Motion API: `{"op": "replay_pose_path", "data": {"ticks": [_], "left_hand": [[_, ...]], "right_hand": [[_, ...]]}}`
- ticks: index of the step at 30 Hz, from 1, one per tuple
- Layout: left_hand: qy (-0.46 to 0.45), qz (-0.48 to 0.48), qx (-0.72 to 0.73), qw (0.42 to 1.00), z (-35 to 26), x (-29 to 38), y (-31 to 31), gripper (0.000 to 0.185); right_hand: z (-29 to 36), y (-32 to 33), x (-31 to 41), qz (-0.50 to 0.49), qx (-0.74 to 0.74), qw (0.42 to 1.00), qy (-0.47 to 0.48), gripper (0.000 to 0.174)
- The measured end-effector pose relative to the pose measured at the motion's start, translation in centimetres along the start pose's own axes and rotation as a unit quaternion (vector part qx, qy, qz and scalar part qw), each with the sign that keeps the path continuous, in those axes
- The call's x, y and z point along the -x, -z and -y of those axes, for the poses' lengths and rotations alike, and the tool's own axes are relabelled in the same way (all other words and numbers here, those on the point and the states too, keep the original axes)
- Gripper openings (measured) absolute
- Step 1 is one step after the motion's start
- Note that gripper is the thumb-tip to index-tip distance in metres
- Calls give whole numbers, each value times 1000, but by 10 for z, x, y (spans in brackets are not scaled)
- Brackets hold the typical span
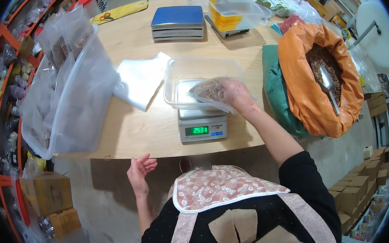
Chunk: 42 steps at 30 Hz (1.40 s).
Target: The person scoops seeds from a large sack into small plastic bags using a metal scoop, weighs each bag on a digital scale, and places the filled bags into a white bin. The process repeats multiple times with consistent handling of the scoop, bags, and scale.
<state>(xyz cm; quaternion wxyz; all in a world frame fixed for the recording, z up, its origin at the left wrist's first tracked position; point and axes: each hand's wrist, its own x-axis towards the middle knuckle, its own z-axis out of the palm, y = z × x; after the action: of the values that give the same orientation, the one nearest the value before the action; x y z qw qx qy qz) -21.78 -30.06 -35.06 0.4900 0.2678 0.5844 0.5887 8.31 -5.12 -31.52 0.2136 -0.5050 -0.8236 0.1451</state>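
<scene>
My right hand (237,94) grips a transparent plastic bag (209,91) holding brown dried pieces. Its fingertips are partly hidden by the plastic, so how far they reach into the bag cannot be told. The bag rests in a translucent plastic tub (201,66) on a digital scale (203,122) with lit green digits. My left hand (141,170) hangs by the table's front edge, fingers loosely curled and apart, holding nothing. On the right stands an orange woven sack (298,87) with its rim rolled down; a metal scoop (327,78) lies on the brown pieces (337,53) inside.
A large translucent bin (85,114) of filled bags stands left, beside flat plastic bags (139,77). Behind are a blue-topped scale (176,16) and another tub (236,12). A green sack (276,92) adjoins the orange one. Shelves (10,86) and cardboard boxes (46,192) flank the table.
</scene>
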Motion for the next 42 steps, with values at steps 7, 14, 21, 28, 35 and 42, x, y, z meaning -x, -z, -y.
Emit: {"op": "replay_pose_path", "data": {"ticks": [7, 14, 21, 28, 35, 42], "left_hand": [[-6, 26, -7, 1000, -2, -8, -5, 60], [-10, 66, -24, 997, -4, -18, -23, 60], [-3, 115, -18, 993, -4, -19, -39, 61], [4, 97, -23, 995, -4, -24, -14, 60], [33, 97, -44, 994, -15, -36, 22, 58], [-3, 66, -81, 994, -37, -52, 37, 57]], "right_hand": [[10, 23, 7, 66, -472, 821, -315, 17], [18, 45, 28, 71, -447, 824, -340, 20], [46, 67, 33, 46, -393, 855, -336, 19], [-14, 228, 72, -90, -455, 861, -208, 24], [-180, 294, 94, -172, -7, 887, -428, 26], [-255, 286, 116, -162, 79, 904, -387, 36]]}}
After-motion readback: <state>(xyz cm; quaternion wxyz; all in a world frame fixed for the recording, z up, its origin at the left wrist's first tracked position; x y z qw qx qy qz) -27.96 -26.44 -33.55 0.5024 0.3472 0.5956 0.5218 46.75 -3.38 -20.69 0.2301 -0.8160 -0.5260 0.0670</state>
